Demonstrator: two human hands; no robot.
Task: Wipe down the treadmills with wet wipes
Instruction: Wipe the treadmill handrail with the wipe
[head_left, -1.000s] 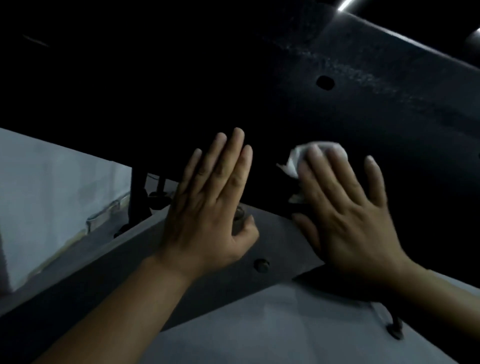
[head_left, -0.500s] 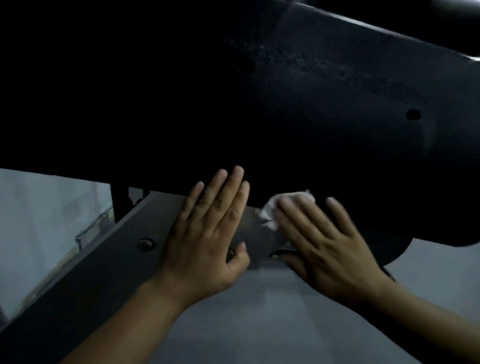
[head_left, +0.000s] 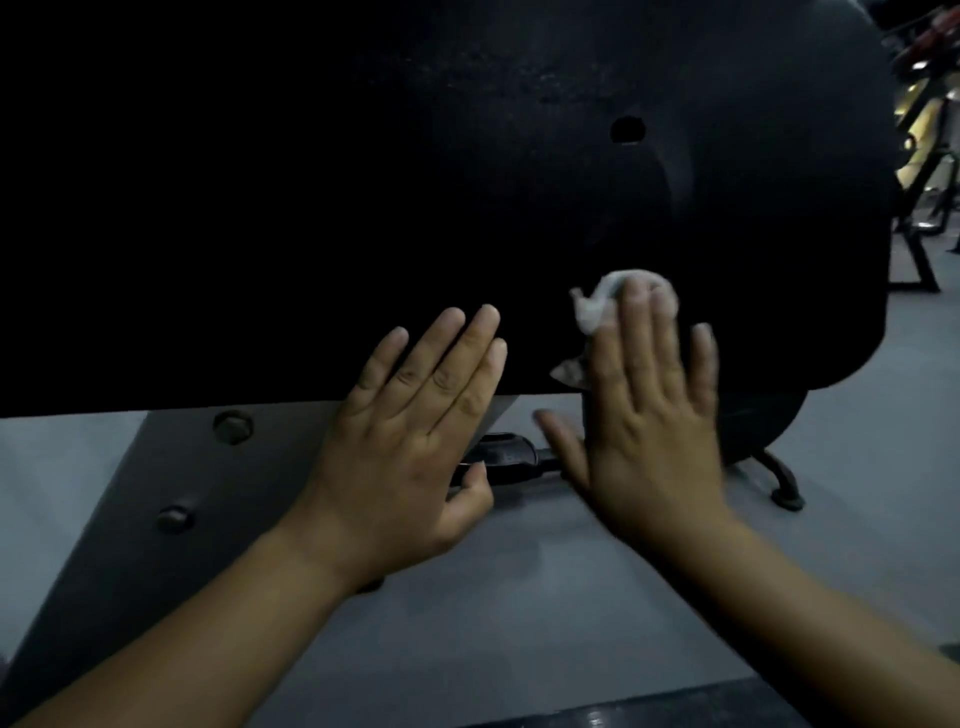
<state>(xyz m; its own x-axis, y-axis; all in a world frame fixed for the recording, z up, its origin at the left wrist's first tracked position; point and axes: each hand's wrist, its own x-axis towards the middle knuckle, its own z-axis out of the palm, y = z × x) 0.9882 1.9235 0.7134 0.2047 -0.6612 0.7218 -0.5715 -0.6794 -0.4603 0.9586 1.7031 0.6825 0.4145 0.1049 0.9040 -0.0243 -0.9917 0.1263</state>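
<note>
left hand (head_left: 415, 415) flat on the machine housing (head_left: 467, 182) lower edge, wipe (head_left: 597, 304) just right under right hand (head_left: 649, 415), bolts (head_left: 232, 426) lower left

the machine's cover (head_left: 467, 182) is matt black with a faint pale speckle. the crumpled wipe (head_left: 597, 306) is white, greyed at its lower corner. the bolted frame beam (head_left: 156, 493) is dark grey, the floor (head_left: 519, 597) pale grey.

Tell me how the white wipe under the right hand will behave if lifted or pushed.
The wipe looks floppy: it sits crumpled, with loose folds poking past the fingers of the right hand, so it would probably droop when lifted. It seems light, being small and thin. Pressed flat on the black cover, it would likely slide rather than roll.
</note>
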